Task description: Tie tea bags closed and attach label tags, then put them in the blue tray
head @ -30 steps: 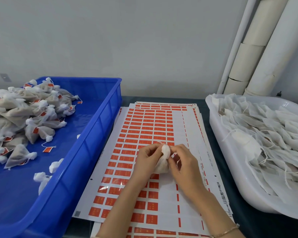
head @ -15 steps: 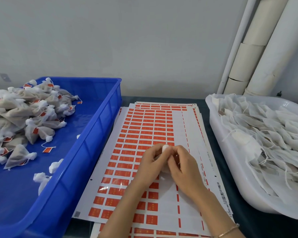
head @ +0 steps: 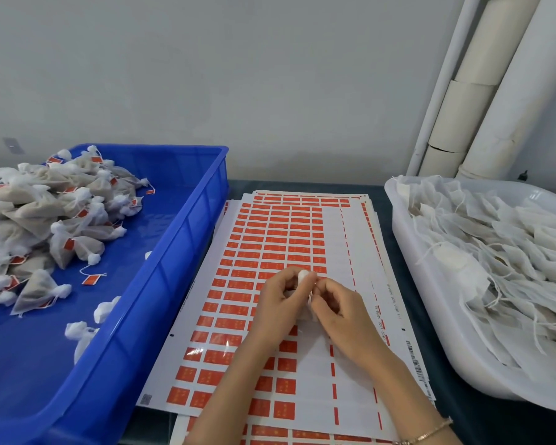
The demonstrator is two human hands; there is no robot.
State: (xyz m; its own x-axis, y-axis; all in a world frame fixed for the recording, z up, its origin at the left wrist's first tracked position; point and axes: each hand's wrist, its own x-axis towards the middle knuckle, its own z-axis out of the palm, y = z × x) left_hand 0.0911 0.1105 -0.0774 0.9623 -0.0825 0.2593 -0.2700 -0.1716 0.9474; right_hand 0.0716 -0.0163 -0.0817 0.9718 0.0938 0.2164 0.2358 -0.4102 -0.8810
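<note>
Left hand: fingers curled, pinching the neck of one tea bag. Right hand: fingers bent in, tips nipping the same bag just beside my left thumb. Hands touch each other.

Bag: held above the label sheets, mid-table. Its bunched white top points up and away from me. Long axis runs from that top back toward my palms. The body is mostly hidden between my hands. String too fine to make out.

Bracelet on right wrist, one.

Sheets: a fanned stack under my hands, orange labels in rows, right columns peeled bare. Several sheets; exact count not readable.

Blue tray, left of the sheets, one. A heap of finished bags lies in its far left part, too many to count. Two loose bags lie nearer its right wall. One orange tag lies out on its string.

White tub, right of the sheets, one, piled with flat untied bags, uncounted.

Three pipes against the wall behind the tub.
</note>
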